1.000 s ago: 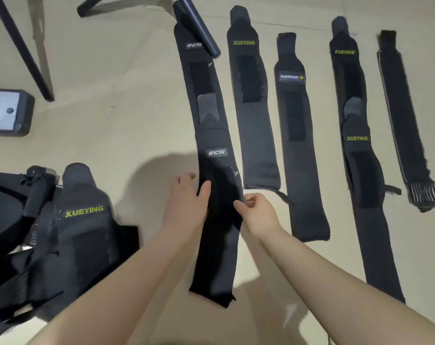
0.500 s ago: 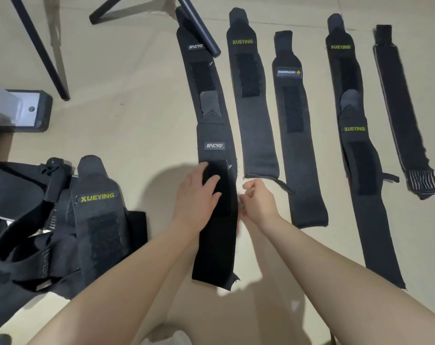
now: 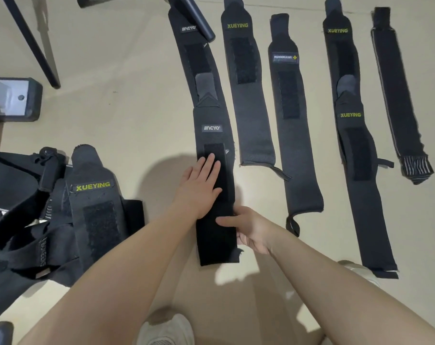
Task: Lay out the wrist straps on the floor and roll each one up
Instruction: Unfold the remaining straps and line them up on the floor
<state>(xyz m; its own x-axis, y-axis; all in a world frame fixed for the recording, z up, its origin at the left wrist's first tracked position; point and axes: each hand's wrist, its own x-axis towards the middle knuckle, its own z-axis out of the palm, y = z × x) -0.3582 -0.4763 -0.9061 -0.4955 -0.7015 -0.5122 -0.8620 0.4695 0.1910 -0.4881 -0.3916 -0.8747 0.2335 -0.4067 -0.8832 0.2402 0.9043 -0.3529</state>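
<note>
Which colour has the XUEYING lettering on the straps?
Yellow-green on black, clearest in the head view on the XUEYING strap lying second in the row.

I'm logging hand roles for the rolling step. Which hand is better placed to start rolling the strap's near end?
Probably the right hand: it grips the IINCYO strap nearer its near end, while the left hand presses flat farther up.

head-worn view, looking down, near floor (image 3: 111, 120)

Two bare forearms without sleeves, watch or rings, ending in the left hand (image 3: 202, 188) and right hand (image 3: 252, 230). Below them, a white mesh-topped shoe (image 3: 165, 329); the toe of a second pale shoe (image 3: 361, 272) shows at right.
</note>
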